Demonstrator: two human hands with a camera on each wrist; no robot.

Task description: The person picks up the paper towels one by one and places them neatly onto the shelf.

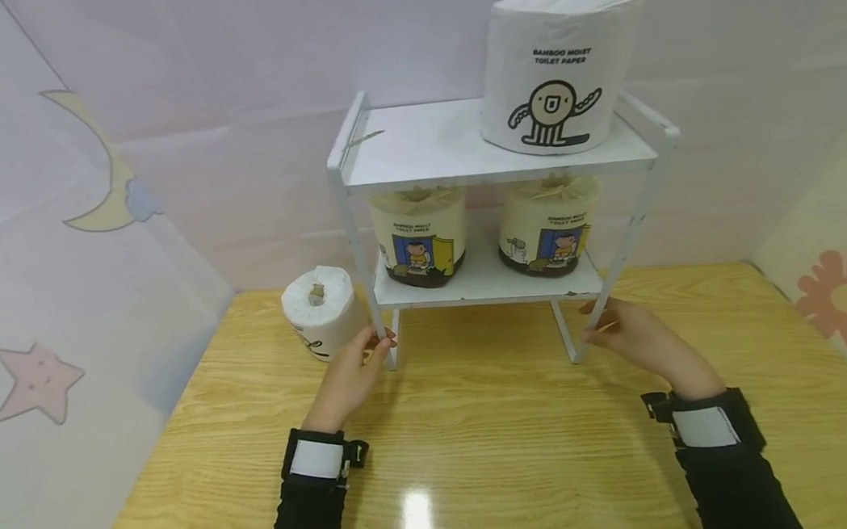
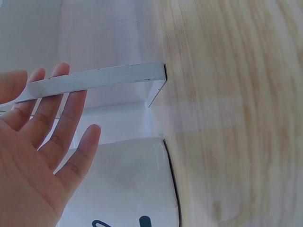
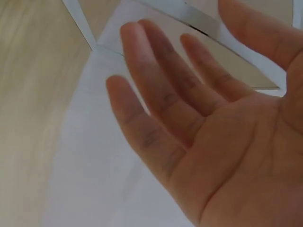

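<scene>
A white two-tier shelf rack (image 1: 418,168) stands on the wooden table. My left hand (image 1: 353,374) is at its front left leg (image 2: 109,75); the leg passes between thumb and fingers, with the fingertips showing beyond it. My right hand (image 1: 639,340) is at the front right leg (image 1: 626,244), its fingers (image 3: 161,90) loosely extended and apart, the palm bare. On the top tier, at the right, sits a large white toilet paper roll (image 1: 564,70). Two cream rolls with a cartoon print, a left one (image 1: 421,232) and a right one (image 1: 550,224), stand upright on the lower tier.
A smaller white toilet paper roll (image 1: 324,311) stands on the table (image 1: 478,439), left of the rack and just behind my left hand. Behind everything hangs a pale cloth backdrop (image 1: 201,84) with a moon, a star and a flower.
</scene>
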